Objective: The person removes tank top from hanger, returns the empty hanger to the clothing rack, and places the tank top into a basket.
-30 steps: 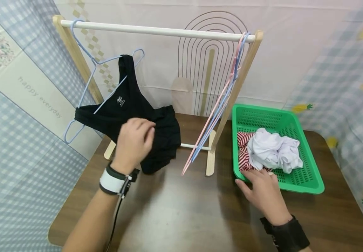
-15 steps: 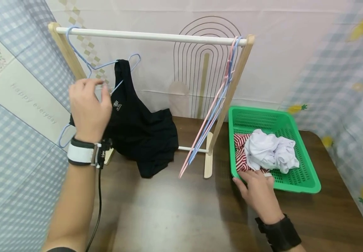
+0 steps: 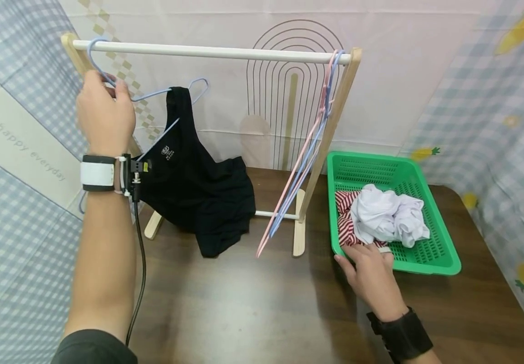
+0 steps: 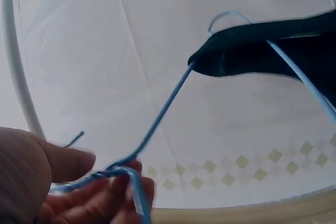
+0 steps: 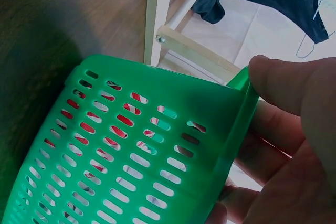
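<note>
My left hand [image 3: 104, 119] pinches the blue hanger [image 3: 153, 94] just below its hook, which loops over the white rod. In the left wrist view, thumb and fingers close round the twisted neck of that hanger [image 4: 157, 121]. A black tank top [image 3: 191, 187] hangs from it, one strap on the right shoulder. My arm hides the other strap in the head view. My right hand [image 3: 373, 280] grips the near left corner of a green basket [image 3: 441, 237]. In the right wrist view the thumb lies over the basket's rim [image 5: 231, 145], fingers on the other side.
The basket holds white cloth [image 3: 387, 215] and red-striped cloth [image 3: 346, 222]. Pink and blue hangers [image 3: 300, 174] hang from the right end of the rod [image 3: 212, 51] on a wooden rack. The rack's right foot [image 3: 299, 237] stands between top and basket on the brown table [image 3: 239, 313].
My left hand has moved up and left from in front of the black tank top to the hanger's neck and taken hold of it. The right hand stays on the basket corner.
</note>
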{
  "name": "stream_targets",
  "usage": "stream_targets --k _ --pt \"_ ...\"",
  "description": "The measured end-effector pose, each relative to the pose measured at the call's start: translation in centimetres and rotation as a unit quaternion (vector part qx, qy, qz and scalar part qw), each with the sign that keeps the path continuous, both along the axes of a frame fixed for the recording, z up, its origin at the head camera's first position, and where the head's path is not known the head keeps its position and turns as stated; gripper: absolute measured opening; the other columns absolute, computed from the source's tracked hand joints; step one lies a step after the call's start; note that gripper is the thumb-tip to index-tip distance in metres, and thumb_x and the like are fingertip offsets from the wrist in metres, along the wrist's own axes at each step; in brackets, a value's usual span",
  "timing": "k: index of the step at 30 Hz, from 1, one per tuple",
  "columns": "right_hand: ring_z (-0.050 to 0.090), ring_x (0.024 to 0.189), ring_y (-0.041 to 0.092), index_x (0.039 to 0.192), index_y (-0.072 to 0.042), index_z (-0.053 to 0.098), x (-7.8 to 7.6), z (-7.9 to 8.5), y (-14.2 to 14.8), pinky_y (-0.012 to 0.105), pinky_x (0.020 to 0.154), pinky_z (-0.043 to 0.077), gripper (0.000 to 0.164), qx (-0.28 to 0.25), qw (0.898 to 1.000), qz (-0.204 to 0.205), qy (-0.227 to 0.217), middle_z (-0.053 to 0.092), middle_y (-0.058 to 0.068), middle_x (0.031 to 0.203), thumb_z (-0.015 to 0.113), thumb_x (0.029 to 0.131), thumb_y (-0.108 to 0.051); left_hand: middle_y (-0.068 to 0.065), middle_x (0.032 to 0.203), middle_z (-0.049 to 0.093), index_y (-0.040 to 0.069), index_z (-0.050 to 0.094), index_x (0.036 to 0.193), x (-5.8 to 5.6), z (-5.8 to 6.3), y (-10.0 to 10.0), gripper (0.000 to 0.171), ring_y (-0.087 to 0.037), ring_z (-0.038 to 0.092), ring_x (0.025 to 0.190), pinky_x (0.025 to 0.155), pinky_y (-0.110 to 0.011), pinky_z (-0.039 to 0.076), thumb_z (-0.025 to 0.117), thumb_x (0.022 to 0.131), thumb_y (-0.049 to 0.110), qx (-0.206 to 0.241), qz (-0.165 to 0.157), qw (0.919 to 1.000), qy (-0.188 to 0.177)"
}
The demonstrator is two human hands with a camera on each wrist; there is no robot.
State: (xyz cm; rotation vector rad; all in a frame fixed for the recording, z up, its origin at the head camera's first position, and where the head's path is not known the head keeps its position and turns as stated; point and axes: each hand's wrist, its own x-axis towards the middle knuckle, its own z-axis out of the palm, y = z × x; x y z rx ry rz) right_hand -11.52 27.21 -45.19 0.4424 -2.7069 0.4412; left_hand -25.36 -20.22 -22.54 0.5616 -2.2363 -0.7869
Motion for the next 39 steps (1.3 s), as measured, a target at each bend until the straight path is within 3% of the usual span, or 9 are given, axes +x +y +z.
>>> stream_targets --k 5,13,15,21,24,29,39 --pt "0.065 0.099 0.038 0.112 -0.006 0.079 0.2 -0.1 -0.1 0.042 0.07 0.027 0.028 0.0 1.0 0.0 -0.001 0.079 0.014 0.108 0.079 0.091 -0.024 0.025 0.08 0.054 0.01 0.071 0.123 -0.3 -0.1 -0.7 0.035 0.01 0.048 0.069 0.069 -0.016 0.041 0.05 0.107 0.032 0.02 -0.043 0.9988 0.01" --pt "0.065 0.096 0.037 0.112 -0.006 0.079 0.1 -0.2 -0.2 0.041 0.07 0.025 0.027 0.0 1.0 0.0 0.006 0.079 0.014 0.106 0.08 0.091 -0.023 0.025 0.069 0.055 0.006 0.072 0.123 -0.3 -0.5 -0.9 0.034 0.01 0.05 0.06 0.059 -0.012 0.042 0.052 0.107 0.028 0.032 -0.064 0.9974 -0.008" --pt "0.065 0.097 0.038 0.112 -0.007 0.079 0.2 -0.2 -0.2 0.041 0.07 0.026 0.027 -0.001 1.0 -0.001 -0.001 0.079 0.013 0.107 0.079 0.091 -0.024 0.028 0.066 0.05 0.006 0.07 0.119 -0.2 -0.6 -0.7 0.03 0.01 0.052 0.06 0.057 -0.012 0.042 0.052 0.108 0.026 0.046 -0.073 0.9962 0.014" --pt "0.065 0.096 0.037 0.11 -0.006 0.079 0.2 -0.4 -0.5 0.041 0.07 0.025 0.026 -0.006 1.0 0.007 0.012 0.078 0.013 0.105 0.08 0.091 -0.023 0.027 0.074 0.054 0.016 0.066 0.102 0.5 -1.0 -0.1 0.014 0.008 0.056 0.069 0.065 -0.017 0.043 0.056 0.107 0.024 0.055 -0.083 0.9888 0.111" --pt "0.065 0.095 0.037 0.109 -0.006 0.079 0.3 -0.3 -0.4 0.04 0.07 0.025 0.025 -0.008 1.0 0.008 0.018 0.078 0.013 0.104 0.08 0.09 -0.022 0.026 0.076 0.057 0.012 0.069 0.102 1.4 -1.7 0.6 0.016 0.007 0.057 0.068 0.064 -0.017 0.043 0.056 0.106 0.022 0.044 -0.1 0.9835 0.144" --pt "0.064 0.094 0.036 0.109 -0.006 0.079 0.2 -0.2 -0.5 0.039 0.07 0.024 0.025 -0.009 1.0 0.011 0.022 0.078 0.013 0.103 0.08 0.09 -0.022 0.023 0.079 0.06 0.004 0.071 0.105 2.7 -2.5 1.6 0.021 0.007 0.057 0.066 0.062 -0.016 0.042 0.057 0.106 0.019 0.033 -0.122 0.9761 0.177" --pt "0.065 0.097 0.037 0.112 -0.007 0.079 0.0 -0.2 -0.7 0.039 0.07 0.024 0.025 -0.011 1.0 0.003 0.004 0.079 0.013 0.106 0.079 0.092 -0.023 0.025 0.079 0.059 0.006 0.072 0.105 3.2 -2.0 1.8 0.02 0.007 0.054 0.065 0.061 -0.017 0.039 0.058 0.106 0.021 0.025 -0.121 0.9693 0.212"
